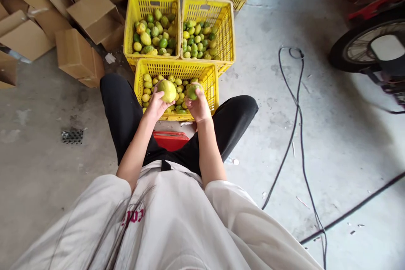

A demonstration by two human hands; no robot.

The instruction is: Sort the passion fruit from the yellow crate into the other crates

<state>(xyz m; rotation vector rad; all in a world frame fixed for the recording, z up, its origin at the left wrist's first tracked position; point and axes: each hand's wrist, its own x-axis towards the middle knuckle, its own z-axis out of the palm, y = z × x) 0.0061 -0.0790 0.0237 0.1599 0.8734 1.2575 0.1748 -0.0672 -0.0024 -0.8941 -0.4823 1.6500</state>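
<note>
Above the front yellow crate [212, 88], my left hand [156, 104] is closed around a large yellow-green lemon [167, 91]. My right hand [199, 105] grips a smaller, greener lemon [191, 92] a short way to the right. Both fruits are held up at about the same height, apart from each other. Below them, many smaller yellow and green lemons [147, 91] lie in the crate, partly hidden by my hands. The crate stands between my knees.
Behind it are two more yellow crates, left [129, 29] and right [226, 29], holding larger green and yellow fruit. Cardboard boxes [76, 55] pile up at the left. A black cable [297, 105] loops over the floor at right, near a motorbike wheel [351, 52].
</note>
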